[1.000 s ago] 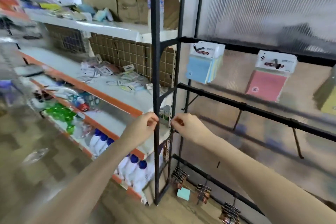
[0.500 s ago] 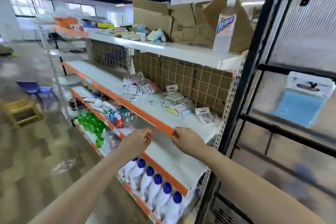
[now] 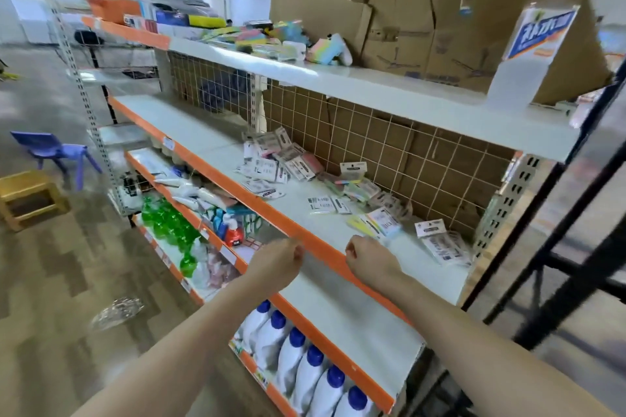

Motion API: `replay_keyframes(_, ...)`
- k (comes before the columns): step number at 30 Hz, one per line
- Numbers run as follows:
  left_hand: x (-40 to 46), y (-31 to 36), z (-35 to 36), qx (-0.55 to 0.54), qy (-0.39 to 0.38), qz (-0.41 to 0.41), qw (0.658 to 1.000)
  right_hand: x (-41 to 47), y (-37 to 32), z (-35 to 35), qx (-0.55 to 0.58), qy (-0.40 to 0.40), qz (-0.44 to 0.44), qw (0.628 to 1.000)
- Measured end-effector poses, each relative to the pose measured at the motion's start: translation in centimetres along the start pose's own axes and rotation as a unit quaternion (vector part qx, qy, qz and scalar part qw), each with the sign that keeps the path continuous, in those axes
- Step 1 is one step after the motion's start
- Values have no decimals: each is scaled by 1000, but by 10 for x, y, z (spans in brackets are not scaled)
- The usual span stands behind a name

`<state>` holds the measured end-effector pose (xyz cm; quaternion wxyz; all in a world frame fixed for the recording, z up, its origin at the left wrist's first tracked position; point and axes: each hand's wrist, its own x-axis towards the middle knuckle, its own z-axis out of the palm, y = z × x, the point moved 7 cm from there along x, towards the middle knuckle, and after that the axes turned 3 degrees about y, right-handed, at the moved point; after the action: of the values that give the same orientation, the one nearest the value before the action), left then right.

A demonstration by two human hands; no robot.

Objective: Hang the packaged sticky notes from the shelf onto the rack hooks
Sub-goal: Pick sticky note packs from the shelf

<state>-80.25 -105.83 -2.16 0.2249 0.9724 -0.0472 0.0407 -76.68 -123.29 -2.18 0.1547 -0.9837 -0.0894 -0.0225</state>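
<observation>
Several packaged sticky notes lie scattered on the white middle shelf (image 3: 210, 135) with its orange front edge. One heap (image 3: 271, 162) sits toward the back, a yellow and blue pack (image 3: 376, 225) lies just beyond my right hand, and two white-carded packs (image 3: 440, 240) lie at the right end. My left hand (image 3: 277, 261) hovers in front of the orange edge with fingers curled, holding nothing. My right hand (image 3: 371, 257) is over the shelf's front, also curled and holding nothing. The black rack frame (image 3: 576, 247) shows only at the right border; its hooks are out of view.
Cardboard boxes (image 3: 389, 27) and a tall clear bottle (image 3: 528, 44) stand on the top shelf. White bottles with blue caps (image 3: 305, 366) and green bottles (image 3: 166, 223) fill the lower shelves. A purple chair (image 3: 57, 152) and a yellow stool (image 3: 27, 196) stand on the floor at left.
The view has swung left from the black rack to the shelf. Both hands went from the rack's post to the shelf's orange front edge, still curled and holding nothing.
</observation>
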Motion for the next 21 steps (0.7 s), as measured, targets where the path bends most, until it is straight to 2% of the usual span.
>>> replay_keyframes(5, 71, 11, 31, -1, -28, 26, 999, 50, 37, 13, -9, 9, 63, 998)
replay_keyframes(12, 142, 49, 80, 42, -90, 98, 990, 109, 91, 8, -15, 76, 128, 989)
replay_keyframes(17, 173, 61, 113, 54, -162, 131, 977, 124, 124, 29, -11, 61, 188, 980)
replay_keyframes(21, 201, 63, 131, 77, -206, 194, 956, 121, 138, 53, -8, 53, 236, 970)
